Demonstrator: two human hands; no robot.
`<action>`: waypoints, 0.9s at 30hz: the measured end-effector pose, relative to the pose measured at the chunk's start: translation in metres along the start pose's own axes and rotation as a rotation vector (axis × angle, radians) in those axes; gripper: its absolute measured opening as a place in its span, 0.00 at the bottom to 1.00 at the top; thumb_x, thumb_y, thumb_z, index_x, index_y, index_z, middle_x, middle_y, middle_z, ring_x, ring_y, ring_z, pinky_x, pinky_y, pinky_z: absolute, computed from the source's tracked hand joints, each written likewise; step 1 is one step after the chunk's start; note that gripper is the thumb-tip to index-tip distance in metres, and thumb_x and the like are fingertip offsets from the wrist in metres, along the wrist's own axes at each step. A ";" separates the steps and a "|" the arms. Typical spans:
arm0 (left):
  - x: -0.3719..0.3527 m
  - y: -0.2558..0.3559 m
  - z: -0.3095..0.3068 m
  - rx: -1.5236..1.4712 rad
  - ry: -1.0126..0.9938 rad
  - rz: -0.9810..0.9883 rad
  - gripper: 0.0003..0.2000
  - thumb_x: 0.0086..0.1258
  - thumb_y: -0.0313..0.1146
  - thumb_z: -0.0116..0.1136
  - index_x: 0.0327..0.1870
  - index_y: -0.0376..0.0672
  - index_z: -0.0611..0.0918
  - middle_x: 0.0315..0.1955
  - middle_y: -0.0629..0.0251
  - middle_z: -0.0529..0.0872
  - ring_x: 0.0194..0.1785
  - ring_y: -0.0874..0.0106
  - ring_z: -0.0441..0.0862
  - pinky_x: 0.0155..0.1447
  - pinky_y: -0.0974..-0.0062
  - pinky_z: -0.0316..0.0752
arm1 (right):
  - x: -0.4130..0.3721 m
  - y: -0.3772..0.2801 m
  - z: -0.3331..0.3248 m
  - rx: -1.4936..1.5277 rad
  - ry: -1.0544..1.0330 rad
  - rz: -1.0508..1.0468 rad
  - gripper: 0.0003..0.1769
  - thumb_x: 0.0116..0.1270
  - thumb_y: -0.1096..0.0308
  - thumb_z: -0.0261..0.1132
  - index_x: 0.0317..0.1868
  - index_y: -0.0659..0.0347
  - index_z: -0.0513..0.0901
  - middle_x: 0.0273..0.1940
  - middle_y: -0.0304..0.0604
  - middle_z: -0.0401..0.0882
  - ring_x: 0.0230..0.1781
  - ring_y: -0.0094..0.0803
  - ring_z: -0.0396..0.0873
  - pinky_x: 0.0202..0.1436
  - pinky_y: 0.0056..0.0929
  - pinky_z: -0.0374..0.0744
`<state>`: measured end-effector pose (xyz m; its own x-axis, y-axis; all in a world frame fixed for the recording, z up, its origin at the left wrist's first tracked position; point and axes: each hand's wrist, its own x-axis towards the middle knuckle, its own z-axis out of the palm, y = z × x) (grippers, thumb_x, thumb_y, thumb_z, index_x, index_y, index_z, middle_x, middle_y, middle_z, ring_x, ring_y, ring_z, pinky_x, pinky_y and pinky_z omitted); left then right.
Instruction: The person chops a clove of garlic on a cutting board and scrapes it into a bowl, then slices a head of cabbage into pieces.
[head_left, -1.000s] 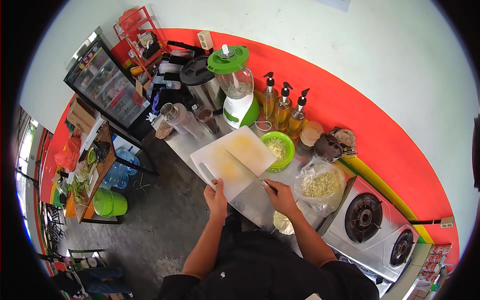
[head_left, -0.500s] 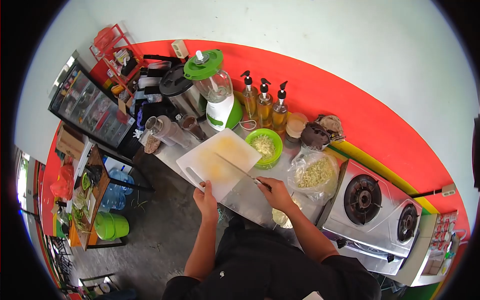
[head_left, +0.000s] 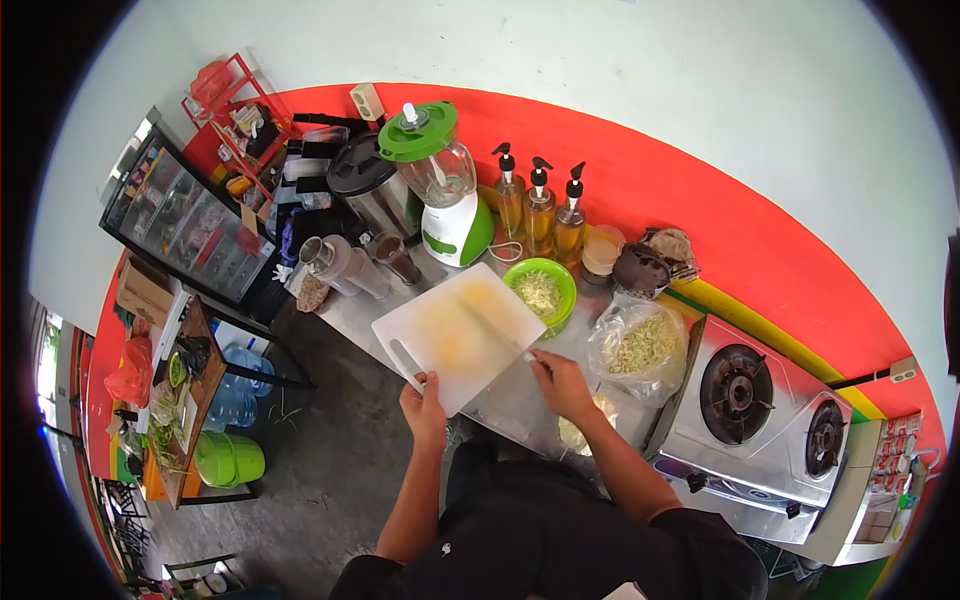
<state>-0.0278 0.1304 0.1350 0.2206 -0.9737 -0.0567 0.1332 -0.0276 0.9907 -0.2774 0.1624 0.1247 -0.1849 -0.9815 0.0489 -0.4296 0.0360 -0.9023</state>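
A white cutting board [head_left: 440, 350] with yellow-orange stains is tilted over the metal counter. Its near corner, by the handle slot, is gripped by my left hand [head_left: 425, 410]. My right hand [head_left: 562, 385] is closed around the handle of a knife [head_left: 503, 338], whose blade, blurred, lies over the board's right part. Just beyond the board's right corner stands a green bowl [head_left: 570, 297] of shredded pale vegetable. A clear plastic bag [head_left: 640, 350] of similar shreds lies to the right. Near my right forearm is a pale cabbage piece [head_left: 588, 424], partly hidden.
Behind the board stand a green-and-white blender [head_left: 452, 232], several pump bottles [head_left: 538, 215] and a steel container [head_left: 375, 190]. A gas stove [head_left: 740, 420] is on the right. Shaker jars [head_left: 345, 268] stand at the counter's left end.
The view has shifted slightly, so the counter items appear a little further right. The knife has moved toward the board's right side, still in my right hand. My left hand keeps its hold.
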 end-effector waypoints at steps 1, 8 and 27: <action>0.002 0.000 -0.001 0.001 -0.019 -0.006 0.09 0.79 0.34 0.60 0.41 0.35 0.83 0.33 0.71 0.85 0.36 0.83 0.78 0.42 0.80 0.71 | -0.003 -0.006 0.005 0.032 -0.072 -0.048 0.17 0.74 0.66 0.64 0.58 0.66 0.83 0.45 0.61 0.86 0.44 0.56 0.85 0.48 0.48 0.80; 0.008 0.006 -0.008 0.012 -0.046 0.005 0.10 0.79 0.32 0.60 0.41 0.32 0.83 0.33 0.68 0.86 0.36 0.82 0.79 0.41 0.80 0.72 | 0.012 0.037 0.021 -0.123 0.147 -0.082 0.15 0.76 0.64 0.62 0.55 0.64 0.84 0.42 0.60 0.85 0.44 0.59 0.83 0.48 0.51 0.80; 0.007 0.003 -0.010 -0.006 -0.015 0.008 0.11 0.79 0.33 0.60 0.42 0.32 0.83 0.33 0.70 0.86 0.35 0.82 0.78 0.40 0.80 0.71 | 0.018 0.052 0.025 -0.145 0.112 -0.066 0.16 0.76 0.64 0.63 0.58 0.62 0.82 0.45 0.58 0.85 0.45 0.56 0.83 0.49 0.48 0.80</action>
<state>-0.0158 0.1257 0.1360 0.2077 -0.9771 -0.0466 0.1369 -0.0182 0.9904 -0.2808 0.1414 0.0679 -0.2458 -0.9560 0.1602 -0.5656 0.0072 -0.8246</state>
